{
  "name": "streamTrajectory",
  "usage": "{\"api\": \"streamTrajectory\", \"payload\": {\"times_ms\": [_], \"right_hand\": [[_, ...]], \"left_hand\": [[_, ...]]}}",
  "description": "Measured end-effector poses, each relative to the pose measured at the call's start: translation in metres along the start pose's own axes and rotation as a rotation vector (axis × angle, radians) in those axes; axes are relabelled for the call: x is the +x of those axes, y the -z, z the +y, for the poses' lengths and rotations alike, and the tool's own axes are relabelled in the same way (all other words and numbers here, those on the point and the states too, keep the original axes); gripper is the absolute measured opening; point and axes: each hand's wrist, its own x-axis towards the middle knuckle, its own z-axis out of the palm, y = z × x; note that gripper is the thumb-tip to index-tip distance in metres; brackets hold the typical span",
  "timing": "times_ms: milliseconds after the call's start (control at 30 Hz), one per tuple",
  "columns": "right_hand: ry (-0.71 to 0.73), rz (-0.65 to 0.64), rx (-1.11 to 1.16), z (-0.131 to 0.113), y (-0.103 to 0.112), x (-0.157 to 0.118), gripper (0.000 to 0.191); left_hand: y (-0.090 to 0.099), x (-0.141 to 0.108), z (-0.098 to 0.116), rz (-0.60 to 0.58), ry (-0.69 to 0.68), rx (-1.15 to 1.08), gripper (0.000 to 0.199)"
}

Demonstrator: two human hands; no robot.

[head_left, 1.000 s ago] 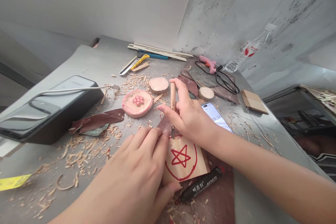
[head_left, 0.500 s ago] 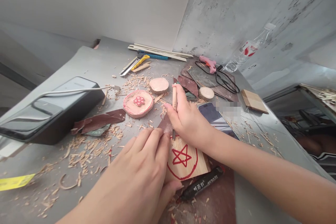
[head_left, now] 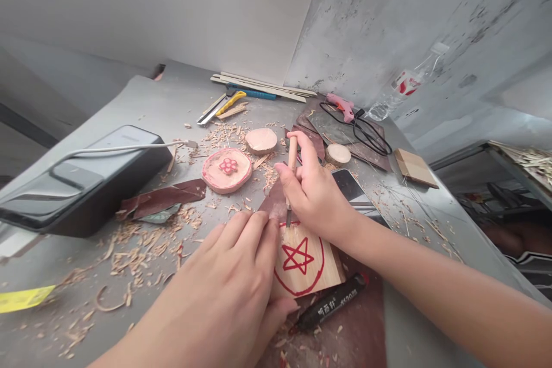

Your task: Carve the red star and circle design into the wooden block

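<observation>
Wooden block (head_left: 313,273), marked with a red star (head_left: 297,256), lies in the near middle, its left side clasped by the left hand (head_left: 239,270); the right hand (head_left: 317,192) grips a carving tool (head_left: 292,154), tip by the block's far edge

The block (head_left: 303,261) is smooth wood, the box (head_left: 86,181) glossy, the tool's blade (head_left: 288,218) apparently metal.

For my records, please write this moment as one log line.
left hand: on wooden block; right hand: holding wood-handled chisel, tip at block; nearby: black marker
</observation>
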Motion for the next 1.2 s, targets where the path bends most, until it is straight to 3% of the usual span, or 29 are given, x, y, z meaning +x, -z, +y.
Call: {"api": "streamTrajectory", "payload": {"times_ms": [233,567,767,933,1200], "right_hand": [[0.034,-0.059,0.023,-0.007,-0.004,0.000,0.073],[0.050,-0.157,-0.053,-0.005,-0.006,0.008,0.082],[0.077,-0.235,-0.084,-0.001,-0.008,0.009,0.080],[0.061,-0.167,0.078,0.002,-0.005,0.010,0.071],[0.080,-0.063,0.113,0.003,-0.008,0.005,0.071]], "left_hand": [[0.000,-0.002,-0.003,-0.014,0.013,-0.058,0.064],[0.009,0.006,0.000,-0.206,0.073,-0.154,0.049],[0.006,0.002,0.002,-0.076,0.016,-0.029,0.055],[0.003,0.001,0.001,-0.002,0.005,-0.003,0.054],[0.005,0.001,0.000,-0.157,0.064,-0.064,0.065]]}}
